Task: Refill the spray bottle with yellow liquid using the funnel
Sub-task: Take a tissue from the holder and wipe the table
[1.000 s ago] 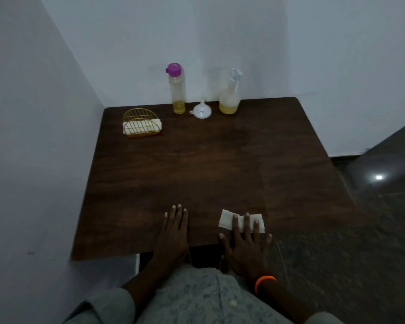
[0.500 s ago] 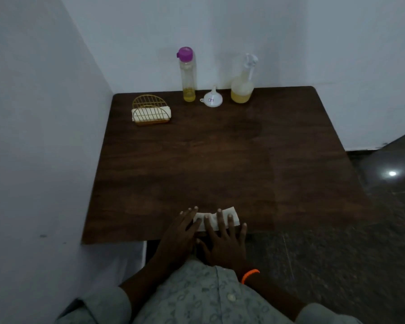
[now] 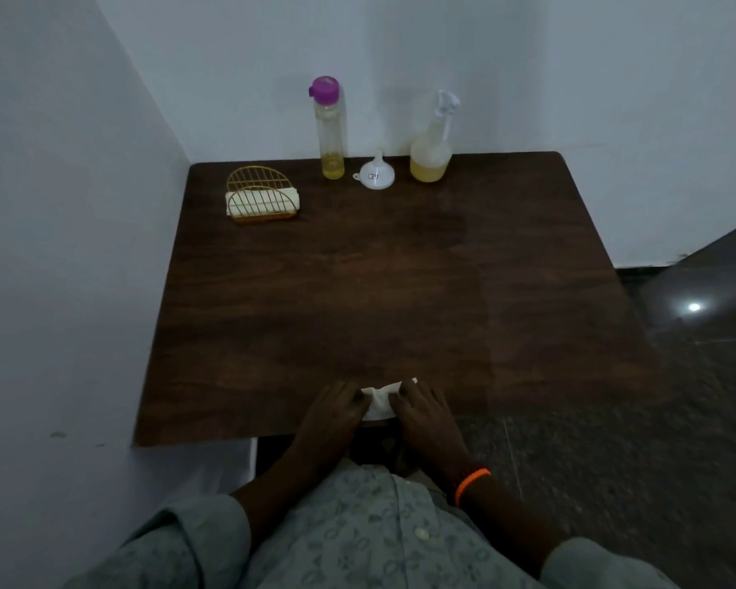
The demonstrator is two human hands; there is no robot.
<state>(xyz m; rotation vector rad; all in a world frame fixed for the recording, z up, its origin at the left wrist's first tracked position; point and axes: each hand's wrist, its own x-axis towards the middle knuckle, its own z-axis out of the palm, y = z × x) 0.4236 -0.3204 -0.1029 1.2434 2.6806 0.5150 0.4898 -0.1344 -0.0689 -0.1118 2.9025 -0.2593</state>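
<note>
At the table's far edge stand a tall clear bottle [image 3: 330,129] with a purple cap and a little yellow liquid, a white funnel [image 3: 377,175] resting mouth-down, and a clear spray bottle [image 3: 431,142] with yellow liquid in its lower part. Close to the near edge lies a white tissue [image 3: 379,400]. My left hand [image 3: 331,414] and my right hand [image 3: 424,409] sit on either side of it, and their curled fingers pinch it. Both hands are far from the bottles.
A gold wire napkin holder [image 3: 261,200] with white napkins stands at the far left of the dark wooden table [image 3: 358,282]. White walls close in on the left and behind. Dark floor lies to the right.
My right hand slid the tissue leftward along the near edge. The hands came together, and both now pinch the tissue, which has crumpled between them. The view also tilted.
</note>
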